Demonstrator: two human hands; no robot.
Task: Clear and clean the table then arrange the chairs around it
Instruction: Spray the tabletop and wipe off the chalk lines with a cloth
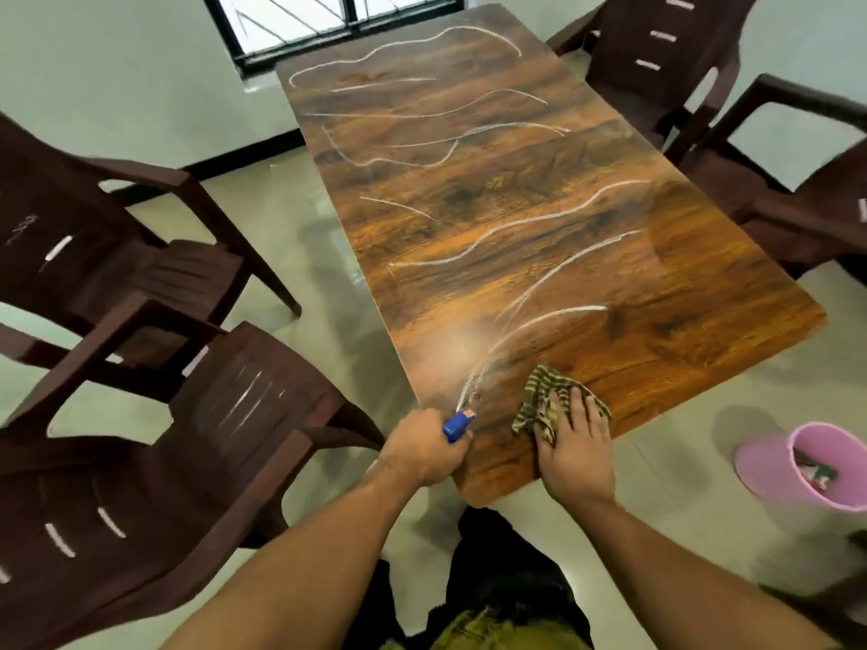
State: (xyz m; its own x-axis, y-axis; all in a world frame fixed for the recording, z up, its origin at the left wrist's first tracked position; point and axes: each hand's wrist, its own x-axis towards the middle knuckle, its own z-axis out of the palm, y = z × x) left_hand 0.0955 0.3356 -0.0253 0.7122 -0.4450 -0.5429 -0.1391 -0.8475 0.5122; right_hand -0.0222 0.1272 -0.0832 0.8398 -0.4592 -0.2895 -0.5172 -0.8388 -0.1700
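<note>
Four brown plastic chairs (pixel 117 255) (pixel 164 485) (pixel 657 53) (pixel 797 218) flank one wood-grain table (pixel 492 204). Left hand (pixel 422 448) clenches one blue sprayer (pixel 457 426); right hand (pixel 579 457) presses one striped olive cloth (pixel 539 396), fingers straight.

Left hand (pixel 424 445) grips blue spray bottle (pixel 459 425) — right hand (pixel 574 445) presses striped cloth (pixel 544 398) on table (pixel 516 204).

Two bare forearms reach forward from bottom of view, angled toward each other. Left hand (pixel 422 445) fisted, knuckles up, fingers curled round blue sprayer (pixel 457 426). Right hand (pixel 574 443) palm down, fingers straight, slightly spread, pressing flat on striped cloth (pixel 539 396). Hands close together, not touching.
</note>
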